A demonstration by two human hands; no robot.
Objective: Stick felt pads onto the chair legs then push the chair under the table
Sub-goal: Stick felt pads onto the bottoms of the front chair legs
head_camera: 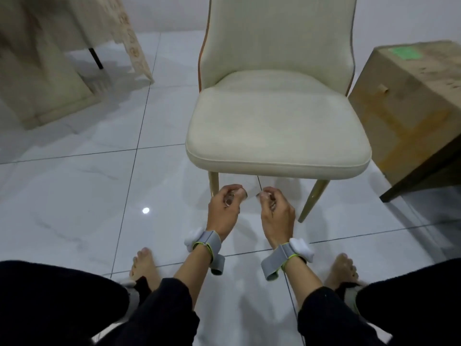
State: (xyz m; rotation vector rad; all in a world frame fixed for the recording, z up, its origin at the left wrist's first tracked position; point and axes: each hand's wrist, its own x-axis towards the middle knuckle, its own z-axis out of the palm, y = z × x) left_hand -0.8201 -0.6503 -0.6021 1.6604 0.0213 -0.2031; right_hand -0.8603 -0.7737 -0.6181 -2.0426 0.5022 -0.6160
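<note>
Knees nearest; I'm watching L hand (225,203) & R hand (274,208) both pinching something small, prob. flimsy felt pads; chair (277,121) upright.

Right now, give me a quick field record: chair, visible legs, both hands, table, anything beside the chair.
chair: upright on the tiled floor, seat facing the person
front legs: left-side leg and right-side leg visible; tips unclear
left hand: curled, pinching something small, too blurred to name
right hand: curled likewise, close to the left
table: far left, cloth-covered, chair not under it
cardboard box: right of the chair
</note>
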